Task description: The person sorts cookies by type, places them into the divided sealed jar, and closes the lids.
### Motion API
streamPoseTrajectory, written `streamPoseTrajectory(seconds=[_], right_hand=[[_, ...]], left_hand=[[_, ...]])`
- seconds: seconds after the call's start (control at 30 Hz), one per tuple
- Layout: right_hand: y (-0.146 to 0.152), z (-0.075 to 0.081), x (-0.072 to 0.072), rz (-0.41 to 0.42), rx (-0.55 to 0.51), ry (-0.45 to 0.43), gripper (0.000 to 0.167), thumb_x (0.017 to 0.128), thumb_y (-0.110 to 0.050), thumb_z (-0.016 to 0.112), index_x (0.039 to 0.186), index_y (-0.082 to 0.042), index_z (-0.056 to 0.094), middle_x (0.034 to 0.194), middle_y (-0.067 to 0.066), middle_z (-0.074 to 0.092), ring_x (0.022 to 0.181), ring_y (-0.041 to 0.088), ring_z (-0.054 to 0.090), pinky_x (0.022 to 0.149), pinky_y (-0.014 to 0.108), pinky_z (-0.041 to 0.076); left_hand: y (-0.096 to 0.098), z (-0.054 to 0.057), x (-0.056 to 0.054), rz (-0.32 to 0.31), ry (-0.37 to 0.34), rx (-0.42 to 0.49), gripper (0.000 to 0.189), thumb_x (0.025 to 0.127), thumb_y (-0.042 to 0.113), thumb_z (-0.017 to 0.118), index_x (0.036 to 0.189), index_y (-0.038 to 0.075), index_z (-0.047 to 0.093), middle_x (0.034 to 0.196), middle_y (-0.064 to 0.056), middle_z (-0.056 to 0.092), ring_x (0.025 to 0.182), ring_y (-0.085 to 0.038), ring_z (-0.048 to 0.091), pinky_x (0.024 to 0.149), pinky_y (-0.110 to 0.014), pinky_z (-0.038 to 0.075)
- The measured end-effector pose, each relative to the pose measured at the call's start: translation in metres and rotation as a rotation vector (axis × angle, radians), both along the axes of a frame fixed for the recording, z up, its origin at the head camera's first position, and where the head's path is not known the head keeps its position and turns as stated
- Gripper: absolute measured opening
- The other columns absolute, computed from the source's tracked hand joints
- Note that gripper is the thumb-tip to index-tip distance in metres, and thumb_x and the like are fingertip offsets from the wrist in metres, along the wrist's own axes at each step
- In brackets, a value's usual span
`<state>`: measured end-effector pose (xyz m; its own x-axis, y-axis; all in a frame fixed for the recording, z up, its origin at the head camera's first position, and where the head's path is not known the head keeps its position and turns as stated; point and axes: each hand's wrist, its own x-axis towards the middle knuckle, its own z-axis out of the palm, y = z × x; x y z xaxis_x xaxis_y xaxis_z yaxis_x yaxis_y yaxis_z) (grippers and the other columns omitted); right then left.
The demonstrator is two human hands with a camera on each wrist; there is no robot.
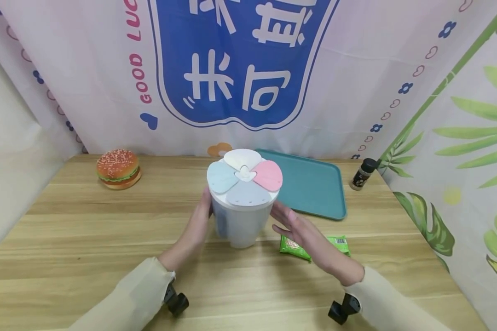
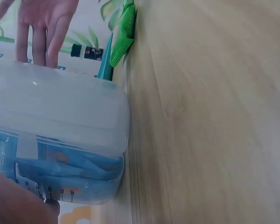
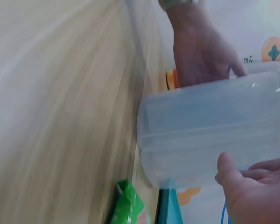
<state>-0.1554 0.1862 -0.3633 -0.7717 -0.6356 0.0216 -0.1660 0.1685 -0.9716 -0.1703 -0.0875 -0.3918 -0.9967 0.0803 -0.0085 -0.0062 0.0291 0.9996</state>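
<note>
A translucent plastic storage canister (image 1: 244, 223) stands upright on the wooden table, its round lid (image 1: 245, 171) split into white, pale blue, pink and grey petal-shaped flaps. Blue packets (image 2: 70, 175) show through the wall of one compartment in the left wrist view. My left hand (image 1: 198, 218) rests along the canister's left side, its fingertips partly hidden behind it. On the other side, my right hand (image 1: 298, 225) has its fingers extended by the wall; whether they touch it I cannot tell. A green snack packet (image 1: 291, 249) lies partly under the right forearm's line of view.
A teal tray (image 1: 314, 188) lies behind the canister to the right. Farther right stands a black-capped seasoning bottle (image 1: 363, 174). A toy hamburger (image 1: 118, 168) sits at the back left. A printed curtain (image 1: 107, 115) hangs along the table's rear edge.
</note>
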Motion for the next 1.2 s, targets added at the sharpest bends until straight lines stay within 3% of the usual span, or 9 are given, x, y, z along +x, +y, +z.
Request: streamPoseTrajectory(seconds=[0.23,0.63,0.8,0.9,1.0,1.1,1.2], right_hand=[[-0.004,0.004,0.011,-0.038,0.021,0.027,0.066,0.116,-0.038,0.012,0.165,0.005,0.013,0.175,0.022,0.015,0.161,0.042,0.021,0.125,0.044,0.038],[-0.004,-0.001,0.01,-0.06,0.029,0.042,0.063,0.116,-0.036,0.015,0.165,0.004,0.017,0.174,0.022,0.018,0.16,0.042,0.026,0.124,0.044,0.04],[-0.003,0.002,0.008,-0.091,0.046,0.064,0.064,0.116,-0.037,0.015,0.163,0.007,0.021,0.171,0.027,0.025,0.157,0.047,0.032,0.125,0.051,0.037],[-0.001,0.007,0.005,-0.165,0.047,0.123,0.062,0.117,-0.035,0.018,0.161,0.008,0.027,0.167,0.03,0.033,0.152,0.05,0.039,0.123,0.056,0.039],[0.0,0.015,0.002,-0.265,0.047,0.225,0.055,0.117,-0.031,0.024,0.157,0.005,0.036,0.161,0.026,0.043,0.147,0.046,0.048,0.121,0.051,0.046],[0.001,0.026,-0.003,-0.337,0.023,0.338,0.045,0.115,-0.022,0.036,0.152,0.003,0.044,0.155,0.021,0.051,0.143,0.037,0.053,0.117,0.032,0.052],[0.002,0.035,-0.009,-0.349,-0.002,0.458,0.04,0.11,-0.012,0.051,0.147,0.003,0.05,0.152,0.018,0.055,0.143,0.03,0.053,0.116,0.02,0.049]], left_hand=[[-0.001,0.0,-0.003,-0.018,-0.04,-0.006,0.08,0.108,0.063,0.003,0.169,0.011,0.003,0.179,-0.012,0.003,0.166,-0.037,0.005,0.137,-0.057,0.004],[-0.001,-0.003,-0.003,-0.011,-0.031,-0.012,0.081,0.107,0.065,0.001,0.17,0.014,0.0,0.179,-0.008,0.001,0.167,-0.032,0.003,0.137,-0.055,0.005],[-0.005,-0.002,-0.003,0.048,-0.023,-0.015,0.08,0.111,0.058,0.004,0.167,0.002,0.01,0.177,-0.017,0.011,0.165,-0.036,0.012,0.138,-0.053,0.009],[-0.009,0.002,-0.003,0.109,0.058,-0.016,0.074,0.114,0.049,0.008,0.163,-0.005,0.022,0.171,-0.025,0.025,0.161,-0.041,0.025,0.137,-0.053,0.017],[-0.015,0.009,-0.003,0.143,0.168,-0.048,0.067,0.115,0.043,0.012,0.163,-0.002,0.028,0.166,-0.026,0.037,0.156,-0.041,0.036,0.135,-0.052,0.024],[-0.022,0.021,-0.002,0.151,0.282,-0.115,0.061,0.116,0.039,0.017,0.163,0.002,0.03,0.164,-0.024,0.042,0.155,-0.039,0.04,0.134,-0.052,0.027],[-0.028,0.037,0.001,0.144,0.416,-0.201,0.055,0.116,0.033,0.024,0.163,0.006,0.034,0.166,-0.017,0.043,0.155,-0.033,0.041,0.133,-0.047,0.03]])
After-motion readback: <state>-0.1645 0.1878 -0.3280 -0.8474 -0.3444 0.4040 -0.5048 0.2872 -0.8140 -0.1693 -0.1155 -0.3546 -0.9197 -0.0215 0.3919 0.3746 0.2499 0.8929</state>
